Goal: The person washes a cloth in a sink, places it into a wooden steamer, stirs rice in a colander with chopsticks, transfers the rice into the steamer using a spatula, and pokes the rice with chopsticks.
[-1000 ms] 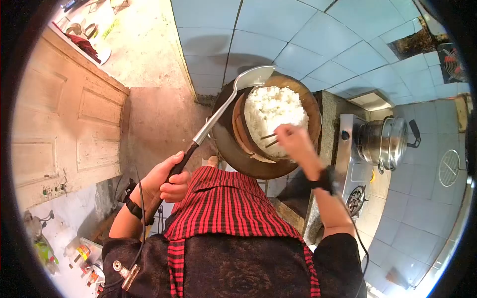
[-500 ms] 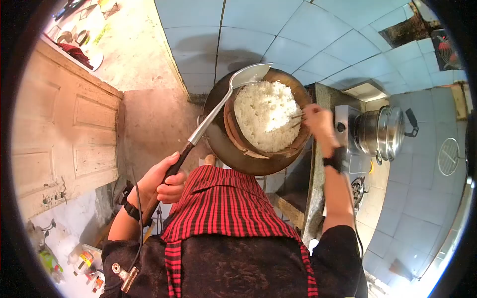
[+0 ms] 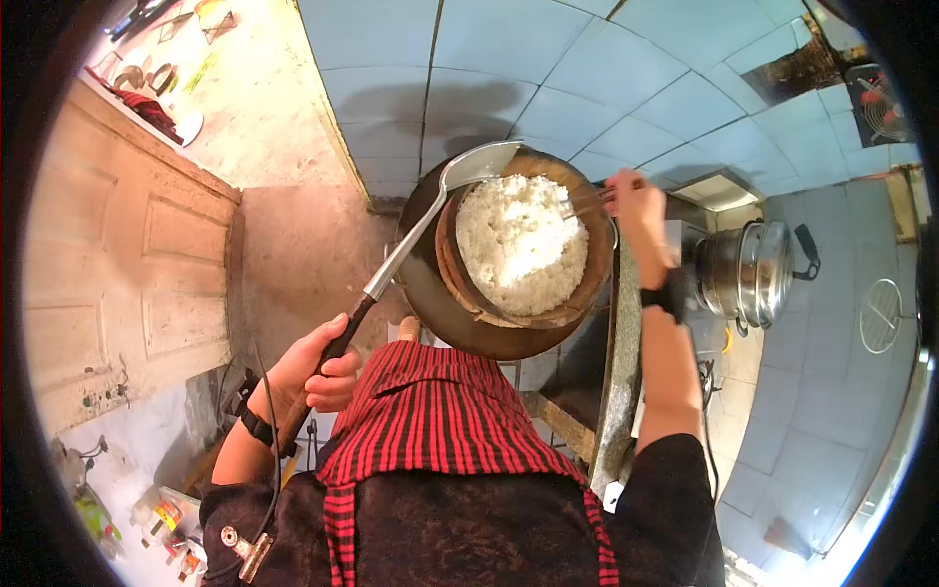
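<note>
White cooked rice (image 3: 518, 230) fills a round wooden steamer (image 3: 452, 256), which sits in a wide dark wok (image 3: 423, 293). My left hand (image 3: 326, 369) is closed around the dark handle of a long metal wok spatula (image 3: 395, 260). The spatula's broad blade rests at the far left rim of the steamer, beside the rice. Over the steamer's right edge, my right hand (image 3: 641, 213) grips chopsticks (image 3: 587, 203), partly blurred. Their tips point left, at the right side of the rice; whether they touch it is unclear.
A stacked metal pot (image 3: 748, 269) with a dark handle stands on a stove to the right. Blue wall tiles (image 3: 548, 68) rise behind the wok. A worn wooden door (image 3: 147, 264) is at the left, and a stone counter edge (image 3: 616, 382) runs right of the wok.
My right hand and the chopsticks have moved up, away from me, along the rice's right side. The left hand still grips the spatula, and the view has shifted slightly.
</note>
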Motion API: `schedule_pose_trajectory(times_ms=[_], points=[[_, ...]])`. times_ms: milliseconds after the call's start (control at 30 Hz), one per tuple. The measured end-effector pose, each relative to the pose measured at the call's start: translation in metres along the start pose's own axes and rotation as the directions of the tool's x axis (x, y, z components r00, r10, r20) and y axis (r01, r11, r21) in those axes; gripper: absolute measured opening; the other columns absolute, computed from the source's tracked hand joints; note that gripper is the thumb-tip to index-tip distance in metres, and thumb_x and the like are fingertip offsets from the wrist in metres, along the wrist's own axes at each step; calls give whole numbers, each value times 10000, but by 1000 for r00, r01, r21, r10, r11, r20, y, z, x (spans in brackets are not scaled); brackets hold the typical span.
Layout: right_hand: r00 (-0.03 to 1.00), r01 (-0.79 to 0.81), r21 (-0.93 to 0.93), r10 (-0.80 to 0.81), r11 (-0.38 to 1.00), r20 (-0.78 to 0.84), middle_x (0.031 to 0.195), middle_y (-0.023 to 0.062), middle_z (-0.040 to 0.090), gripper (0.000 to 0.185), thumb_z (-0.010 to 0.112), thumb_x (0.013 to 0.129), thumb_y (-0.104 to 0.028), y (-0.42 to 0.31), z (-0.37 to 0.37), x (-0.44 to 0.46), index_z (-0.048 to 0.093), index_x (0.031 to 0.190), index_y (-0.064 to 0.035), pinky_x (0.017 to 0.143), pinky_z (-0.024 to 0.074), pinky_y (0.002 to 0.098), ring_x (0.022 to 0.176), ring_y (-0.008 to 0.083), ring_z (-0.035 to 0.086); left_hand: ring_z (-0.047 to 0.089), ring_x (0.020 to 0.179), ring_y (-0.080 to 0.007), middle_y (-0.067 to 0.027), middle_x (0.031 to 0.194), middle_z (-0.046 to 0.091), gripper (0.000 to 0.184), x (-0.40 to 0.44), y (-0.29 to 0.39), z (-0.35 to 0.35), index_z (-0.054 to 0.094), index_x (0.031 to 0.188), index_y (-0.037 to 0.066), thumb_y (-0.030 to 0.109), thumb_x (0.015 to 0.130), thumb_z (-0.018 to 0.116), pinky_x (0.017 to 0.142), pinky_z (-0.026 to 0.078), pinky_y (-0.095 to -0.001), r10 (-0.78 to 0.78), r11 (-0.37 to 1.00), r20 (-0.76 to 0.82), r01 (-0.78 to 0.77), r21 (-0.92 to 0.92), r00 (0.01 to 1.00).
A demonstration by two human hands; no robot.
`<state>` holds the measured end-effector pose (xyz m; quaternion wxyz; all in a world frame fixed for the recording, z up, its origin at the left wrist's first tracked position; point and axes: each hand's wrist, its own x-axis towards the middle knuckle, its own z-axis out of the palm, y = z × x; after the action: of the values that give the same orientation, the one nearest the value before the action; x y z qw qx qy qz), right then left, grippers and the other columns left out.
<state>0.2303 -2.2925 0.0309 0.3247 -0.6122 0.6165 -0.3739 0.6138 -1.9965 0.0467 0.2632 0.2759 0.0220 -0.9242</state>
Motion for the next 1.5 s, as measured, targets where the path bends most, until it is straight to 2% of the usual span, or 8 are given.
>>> schedule_pose_trajectory(times_ms=[100, 300, 600, 800, 1033, 1200, 1400, 1500], points=[[948, 300, -495, -314, 816, 57, 624, 206, 595, 343, 474, 897, -247, 120, 72, 14, 649, 739, 3, 562, 499, 398, 535, 366, 578, 262, 277, -101, 43, 362, 307, 612, -1, -1, 4, 353, 525, 183, 644, 922, 291, 293, 206, -261, 0, 1000, -16, 0, 23, 1000], [982, 96, -521, 4, 848, 187, 613, 205, 581, 373, 471, 926, -254, 52, 61, 27, 596, 697, 12, 489, 454, 412, 538, 299, 594, 268, 275, -107, 42, 363, 307, 607, -4, 0, 2, 340, 520, 188, 642, 921, 299, 294, 201, -262, 7, 998, -51, -4, 65, 999], [931, 337, -97, -316, 937, 182, 739, 230, 625, 295, 524, 890, -255, 38, 109, 6, 661, 803, -9, 570, 484, 394, 604, 346, 604, 286, 292, -108, 37, 374, 318, 603, -9, 0, -7, 347, 531, 186, 640, 924, 298, 302, 218, -260, 17, 1000, 15, -18, 18, 1000], [962, 189, -189, -142, 964, 234, 676, 89, 635, 295, 583, 893, -262, 44, 117, -16, 672, 935, 16, 554, 437, 319, 616, 164, 569, 291, 293, -106, 34, 376, 324, 604, -12, 11, -6, 351, 533, 170, 624, 930, 308, 301, 221, -258, -25, 996, 17, 23, 92, 1000], [981, -171, 341, 193, 924, -31, 874, 110, 659, 350, 499, 968, -280, 12, -25, -97, 649, 972, 35, 628, 484, 290, 776, 136, 595, 286, 285, -114, 27, 371, 325, 610, -2, 24, -29, 333, 518, 175, 608, 942, 270, 296, 240, -256, -113, 994, 123, 111, 23, 986], [784, -154, 943, 617, 294, -65, 849, 105, 613, 334, 435, 1001, -273, 117, -12, -184, 600, 939, 12, 596, 517, 253, 709, 168, 590, 298, 284, -113, 38, 369, 323, 604, -2, 24, -26, 325, 513, 191, 618, 936, 266, 302, 228, -257, -155, 984, 121, 143, 105, 981], [936, 73, 988, 351, -134, -22, 807, 86, 584, 320, 457, 993, -277, 127, 14, -210, 586, 922, 7, 621, 477, 272, 713, 158, 551, 277, 288, -116, 51, 379, 308, 604, -3, 6, 3, 336, 549, 192, 636, 937, 209, 313, 240, -271, -221, 953, 21, 211, 218, 975], [848, 34, 987, 518, 159, -112, 819, 101, 621, 360, 456, 984, -313, 122, 16, -231, 591, 935, 17, 599, 523, 289, 662, 168, 591, 266, 288, -124, 41, 381, 310, 609, 4, -19, 4, 350, 571, 184, 640, 938, 183, 309, 240, -275, -110, 929, 66, 79, 361, 992]])
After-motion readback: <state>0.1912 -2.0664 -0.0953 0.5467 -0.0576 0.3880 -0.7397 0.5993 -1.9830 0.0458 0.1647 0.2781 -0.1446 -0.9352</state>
